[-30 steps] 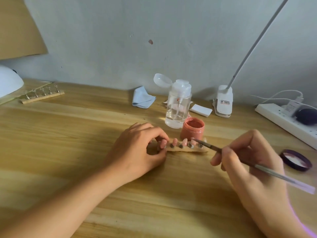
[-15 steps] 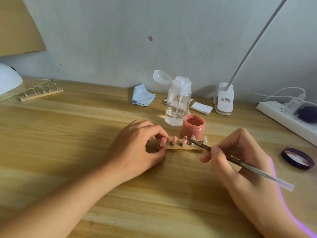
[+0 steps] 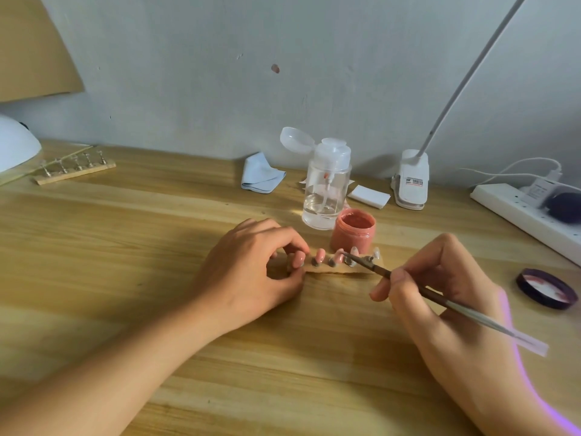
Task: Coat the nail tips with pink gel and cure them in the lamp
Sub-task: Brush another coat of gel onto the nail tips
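A short wooden strip (image 3: pixel 341 270) with several nail tips on small stands lies mid-table. The tips on its left (image 3: pixel 320 255) are pink; the rightmost tip (image 3: pixel 376 253) looks clear. My left hand (image 3: pixel 251 265) pinches the strip's left end. My right hand (image 3: pixel 440 287) holds a thin brush (image 3: pixel 440 302), whose point rests on a tip near the strip's middle. The open jar of pink gel (image 3: pixel 353 230) stands just behind the strip. The white curing lamp (image 3: pixel 14 146) sits at the far left edge, partly cut off.
A clear pump bottle (image 3: pixel 327 187) with open cap stands behind the jar. A second strip of bare stands (image 3: pixel 74 169) lies by the lamp. A blue cloth (image 3: pixel 261 174), white pads (image 3: pixel 369 196), a clip lamp base (image 3: pixel 410 180), a power strip (image 3: pixel 522 212) and the purple jar lid (image 3: pixel 545 287) lie around.
My right hand moved left and closer, bringing the brush point from above the strip's right end onto a tip near its middle. The left hand kept its hold.
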{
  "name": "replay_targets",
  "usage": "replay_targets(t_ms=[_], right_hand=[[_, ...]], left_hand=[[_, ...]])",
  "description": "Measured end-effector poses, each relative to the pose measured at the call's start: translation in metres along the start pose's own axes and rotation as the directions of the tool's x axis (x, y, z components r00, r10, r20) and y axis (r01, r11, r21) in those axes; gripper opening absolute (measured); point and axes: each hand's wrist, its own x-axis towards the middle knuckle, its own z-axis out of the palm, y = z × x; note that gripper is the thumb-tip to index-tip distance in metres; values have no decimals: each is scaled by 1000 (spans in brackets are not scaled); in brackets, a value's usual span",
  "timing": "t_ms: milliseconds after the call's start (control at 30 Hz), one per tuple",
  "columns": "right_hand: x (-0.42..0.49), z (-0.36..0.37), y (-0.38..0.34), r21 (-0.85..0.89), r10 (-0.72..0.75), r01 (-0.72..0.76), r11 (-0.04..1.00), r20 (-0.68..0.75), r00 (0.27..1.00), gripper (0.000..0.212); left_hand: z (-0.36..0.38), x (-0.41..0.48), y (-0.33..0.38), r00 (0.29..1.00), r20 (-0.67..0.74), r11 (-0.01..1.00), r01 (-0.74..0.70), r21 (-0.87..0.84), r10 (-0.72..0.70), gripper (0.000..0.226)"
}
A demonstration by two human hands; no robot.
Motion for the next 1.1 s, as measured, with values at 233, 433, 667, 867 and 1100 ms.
replay_targets(t_ms=[233,433,667,867,1100], right_hand=[[-1,-1,-1,-3,9,-9,1000,-3,1000,18],[-2,1,-2,-79,-93,99,992,69,993,14],[-4,2,-1,-140,-148,157,978,72,986,17],[-6,2,-1,-155,-162,171,973,69,984,14],[-6,2,-1,-146,-159,165,976,51,986,13]], left_hand=[[0,-1,1,1000,-7,1000,2,-1,-2,15],[-1,-1,1,1000,6,1000,1,-17,-1,16],[-1,-1,2,1000,-8,1000,-5,-10,5,14],[-1,-1,1,1000,-4,1000,-10,-2,10,12],[0,-1,1,1000,-8,1000,-10,0,10,13]])
